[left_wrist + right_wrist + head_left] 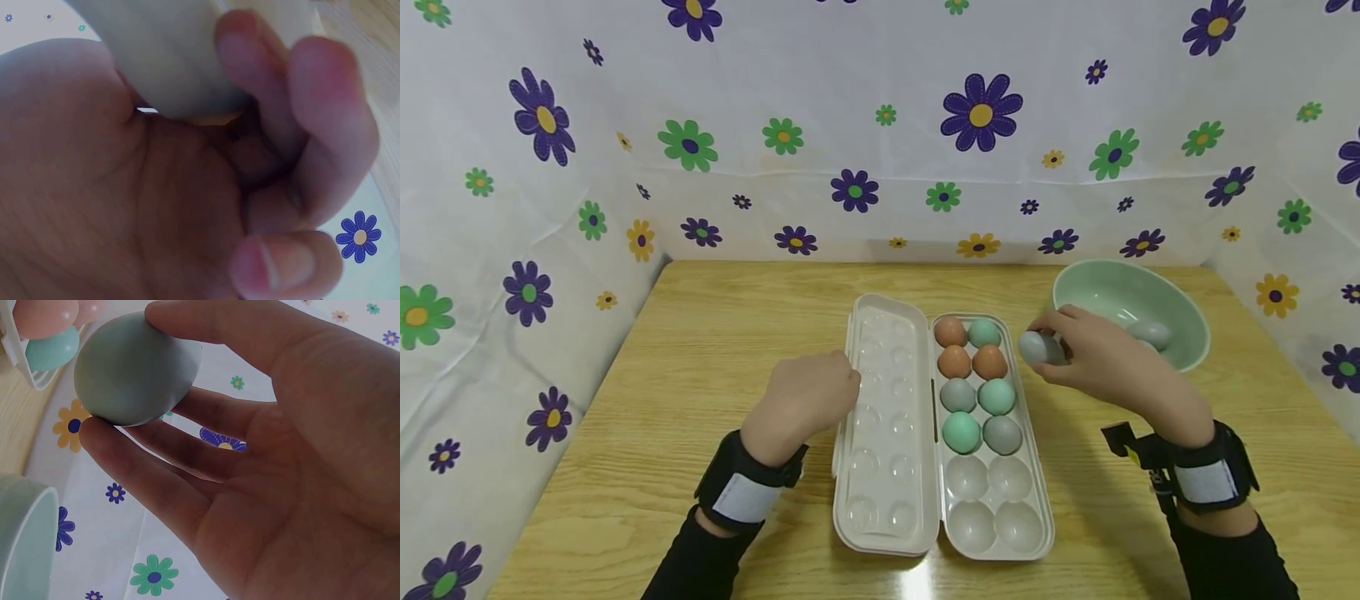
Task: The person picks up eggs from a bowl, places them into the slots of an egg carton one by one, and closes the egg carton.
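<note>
A white plastic egg carton lies unfolded on the table, its lid (883, 417) at left and its egg tray (996, 542) at right. Brown, green and grey eggs (962, 432) sit in the tray's far rows; the near cups show bare. My left hand (808, 396) grips the lid's left edge, fingers curled round it in the left wrist view. Between thumb and fingertips, my right hand (1097, 354) pinches a pale grey-green egg (134, 369), held up just right of the tray. Behind that hand stands a light green bowl (1078, 283) with a pale egg (1150, 333) in it.
The wooden table (700, 350) reaches back to a white cloth (775, 83) printed with flowers, which hangs behind and along both sides. The bowl stands near the table's back right corner.
</note>
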Motion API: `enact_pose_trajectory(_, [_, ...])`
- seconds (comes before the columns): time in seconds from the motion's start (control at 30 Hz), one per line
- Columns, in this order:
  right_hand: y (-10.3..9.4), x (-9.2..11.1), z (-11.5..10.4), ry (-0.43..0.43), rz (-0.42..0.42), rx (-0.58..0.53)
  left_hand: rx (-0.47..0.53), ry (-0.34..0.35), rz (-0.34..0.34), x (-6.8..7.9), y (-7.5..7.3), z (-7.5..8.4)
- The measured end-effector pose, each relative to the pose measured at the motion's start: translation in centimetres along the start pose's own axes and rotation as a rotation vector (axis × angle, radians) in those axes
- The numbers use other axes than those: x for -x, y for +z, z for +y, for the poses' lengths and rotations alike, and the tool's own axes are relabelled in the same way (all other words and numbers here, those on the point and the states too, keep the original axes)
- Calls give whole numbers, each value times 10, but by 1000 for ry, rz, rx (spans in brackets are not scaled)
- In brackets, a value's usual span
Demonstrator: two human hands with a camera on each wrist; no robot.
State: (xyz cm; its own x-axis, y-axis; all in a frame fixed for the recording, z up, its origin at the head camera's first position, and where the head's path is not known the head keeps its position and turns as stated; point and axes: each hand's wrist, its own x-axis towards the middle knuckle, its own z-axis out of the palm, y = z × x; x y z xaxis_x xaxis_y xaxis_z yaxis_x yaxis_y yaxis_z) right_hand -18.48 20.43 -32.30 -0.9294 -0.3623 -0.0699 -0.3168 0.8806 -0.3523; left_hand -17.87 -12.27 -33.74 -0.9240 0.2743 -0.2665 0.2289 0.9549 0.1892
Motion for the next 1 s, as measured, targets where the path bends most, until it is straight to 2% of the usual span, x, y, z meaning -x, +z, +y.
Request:
enact_pose_trajectory(0.43, [2,2,-11,-9,-17,-20,-6,-13,-5,-1,0,0])
enact_pose_trajectory(0.7, [2,6,-15,-18,-26,-15,-18,6,-8,-1,-1,1])
enact_pose_trajectory(1.0, [2,10,-20,-67,-31,-6,-4,27,-3,0,-1,0])
